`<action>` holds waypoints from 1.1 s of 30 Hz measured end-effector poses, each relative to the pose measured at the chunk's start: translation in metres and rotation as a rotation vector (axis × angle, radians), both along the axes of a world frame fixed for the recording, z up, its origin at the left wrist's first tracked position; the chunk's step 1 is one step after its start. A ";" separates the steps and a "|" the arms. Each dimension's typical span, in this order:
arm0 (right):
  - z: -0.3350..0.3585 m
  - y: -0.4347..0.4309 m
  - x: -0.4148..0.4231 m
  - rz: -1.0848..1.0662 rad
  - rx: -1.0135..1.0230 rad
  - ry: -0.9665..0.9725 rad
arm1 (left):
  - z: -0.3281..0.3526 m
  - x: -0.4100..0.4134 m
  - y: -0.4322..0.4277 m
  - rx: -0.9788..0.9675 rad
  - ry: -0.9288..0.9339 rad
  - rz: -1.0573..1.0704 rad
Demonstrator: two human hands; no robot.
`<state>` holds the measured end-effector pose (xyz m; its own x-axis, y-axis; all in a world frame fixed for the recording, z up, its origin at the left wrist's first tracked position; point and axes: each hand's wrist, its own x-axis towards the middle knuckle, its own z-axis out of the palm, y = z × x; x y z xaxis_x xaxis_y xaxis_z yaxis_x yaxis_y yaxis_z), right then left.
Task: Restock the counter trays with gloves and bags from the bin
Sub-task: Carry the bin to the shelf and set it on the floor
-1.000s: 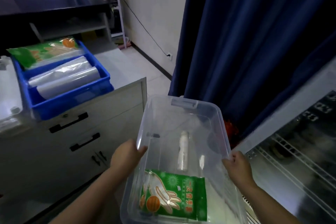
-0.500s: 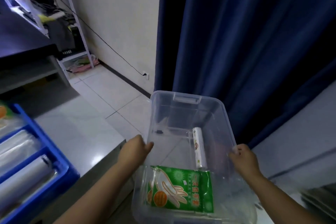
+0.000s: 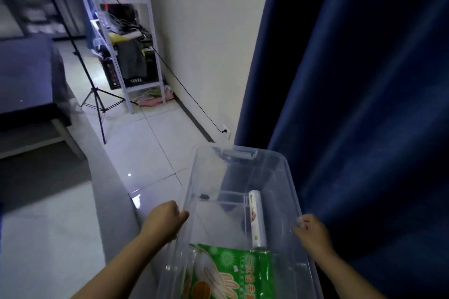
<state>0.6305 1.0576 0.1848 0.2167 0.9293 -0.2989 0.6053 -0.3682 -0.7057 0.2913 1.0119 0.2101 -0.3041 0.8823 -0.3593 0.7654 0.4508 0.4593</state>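
Between the grey bench (image 3: 48, 238) and the blue curtain (image 3: 364, 104), a person is holding the clear bin (image 3: 192, 184) by its two long rims. The left hand (image 3: 167, 219) and right hand (image 3: 309, 230) are each gripping an edge, fingers clamped over the plastic. Inside, the green glove pack (image 3: 228, 272) is lying flat at the near end, and the roll of bags (image 3: 257, 218) is lying lengthwise by the right wall. Judging by the task, the bin is heading for trays not showing; keeping it level is looking wise, as the roll seems free to slide, and so is resting it on the bench before freeing either hand.
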 end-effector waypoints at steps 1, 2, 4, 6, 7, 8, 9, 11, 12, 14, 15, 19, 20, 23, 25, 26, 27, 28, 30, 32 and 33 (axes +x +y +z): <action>0.000 0.023 -0.004 0.044 -0.006 0.006 | -0.002 -0.003 0.012 0.000 0.007 0.038; 0.000 0.046 -0.008 0.087 -0.009 0.010 | -0.004 -0.007 0.022 0.000 0.021 0.075; -0.001 0.090 -0.019 0.158 -0.010 0.026 | -0.006 -0.014 0.038 -0.017 0.045 0.152; -0.002 0.128 -0.036 0.217 -0.021 0.025 | -0.009 -0.022 0.052 -0.042 0.016 0.229; -0.002 0.147 -0.047 0.244 -0.027 0.029 | -0.010 -0.027 0.059 -0.053 -0.002 0.267; -0.003 0.166 -0.059 0.269 -0.031 0.035 | -0.011 -0.033 0.067 -0.060 -0.010 0.301; -0.004 0.184 -0.072 0.295 -0.037 0.037 | -0.013 -0.041 0.076 -0.063 -0.012 0.331; -0.006 0.216 -0.099 0.338 -0.044 0.036 | -0.014 -0.058 0.094 -0.056 0.000 0.382; -0.006 0.232 -0.112 0.357 -0.040 0.035 | -0.015 -0.067 0.105 -0.050 0.004 0.408; -0.004 0.264 -0.138 0.390 -0.019 0.030 | -0.017 -0.087 0.130 -0.042 0.003 0.452; -0.003 0.281 -0.151 0.404 -0.010 0.022 | -0.017 -0.098 0.143 -0.040 0.002 0.466; 0.005 0.349 -0.204 0.463 -0.032 -0.031 | -0.015 -0.144 0.199 -0.013 -0.093 0.564; 0.006 0.365 -0.216 0.467 -0.043 -0.031 | -0.016 -0.156 0.212 -0.011 -0.096 0.578; 0.007 0.409 -0.253 0.494 -0.054 -0.039 | -0.016 -0.189 0.248 -0.023 -0.076 0.591; 0.008 0.437 -0.276 0.511 -0.069 -0.039 | -0.017 -0.210 0.271 -0.023 -0.079 0.595; 0.009 0.449 -0.286 0.517 -0.070 -0.032 | -0.017 -0.219 0.281 -0.026 -0.074 0.596; 0.008 0.460 -0.295 0.525 -0.063 -0.026 | -0.017 -0.228 0.289 -0.029 -0.073 0.606; 0.007 0.472 -0.304 0.538 -0.055 -0.023 | -0.017 -0.236 0.298 -0.020 -0.077 0.628; 0.006 0.494 -0.325 0.570 -0.066 -0.016 | -0.022 -0.255 0.314 -0.010 -0.089 0.671; 0.002 0.521 -0.349 0.593 -0.072 0.006 | -0.028 -0.274 0.331 -0.013 -0.103 0.691; -0.001 0.535 -0.362 0.606 -0.068 0.008 | -0.031 -0.283 0.339 -0.018 -0.117 0.703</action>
